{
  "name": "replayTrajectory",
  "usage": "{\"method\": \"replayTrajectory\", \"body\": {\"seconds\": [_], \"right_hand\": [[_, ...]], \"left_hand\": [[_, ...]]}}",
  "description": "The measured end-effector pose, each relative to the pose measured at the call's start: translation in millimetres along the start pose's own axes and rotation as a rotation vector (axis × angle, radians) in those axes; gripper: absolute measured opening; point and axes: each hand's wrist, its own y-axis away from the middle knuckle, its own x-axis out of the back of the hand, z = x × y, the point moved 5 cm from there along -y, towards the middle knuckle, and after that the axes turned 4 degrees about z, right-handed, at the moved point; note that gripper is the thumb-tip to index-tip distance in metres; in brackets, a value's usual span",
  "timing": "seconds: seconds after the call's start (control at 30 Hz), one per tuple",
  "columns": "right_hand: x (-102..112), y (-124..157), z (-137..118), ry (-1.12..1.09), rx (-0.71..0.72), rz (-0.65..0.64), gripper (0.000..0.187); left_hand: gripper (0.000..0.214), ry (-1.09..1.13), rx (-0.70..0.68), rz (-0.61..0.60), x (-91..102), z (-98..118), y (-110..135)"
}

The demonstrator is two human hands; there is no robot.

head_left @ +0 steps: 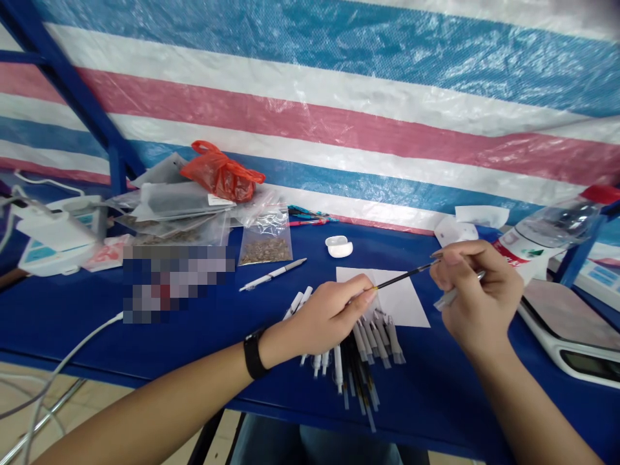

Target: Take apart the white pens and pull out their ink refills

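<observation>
Head view: one slim black pen refill with metal tip, raised and slanting between both hands, position above a white paper sheet. Left hand, black band at wrist: closed, gripping the refill near a yellowish section. Right hand: fingers curled, pinching at the metal tip, with a grey translucent pen barrel piece also in grasp. Below, on the blue tabletop: clustered grey tapered pen sections, black refills with clear ends, white pen barrels. Farther back: one white pen, white rounded case, clear bag of small brown pieces. Far right: white flat scale, red-capped clear bottle.
</observation>
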Motion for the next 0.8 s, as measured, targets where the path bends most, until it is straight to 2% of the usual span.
{"method": "replayTrajectory", "body": {"seconds": [0.27, 0.4, 0.63, 0.8], "right_hand": [[2.8, -9.0, -8.1, -0.075, 0.011, 0.08, 0.018], [3.0, -9.6, -5.4, -0.049, -0.014, 0.036, 0.02], [2.1, -5.4, -4.9, 0.072, 0.041, -0.057, 0.02], [5.7, -6.0, -7.4, 0.088, 0.068, -0.002, 0.02]], "left_hand": [[0.033, 0.018, -0.006, 0.016, 1.7, -0.6, 0.4], [0.033, 0.033, -0.005, 0.009, 1.5, 0.1, 0.5], [0.034, 0.008, -0.004, 0.005, 1.4, -0.9, 0.2], [0.033, -0.009, -0.012, 0.002, 2.1, -1.1, -0.1]]}}
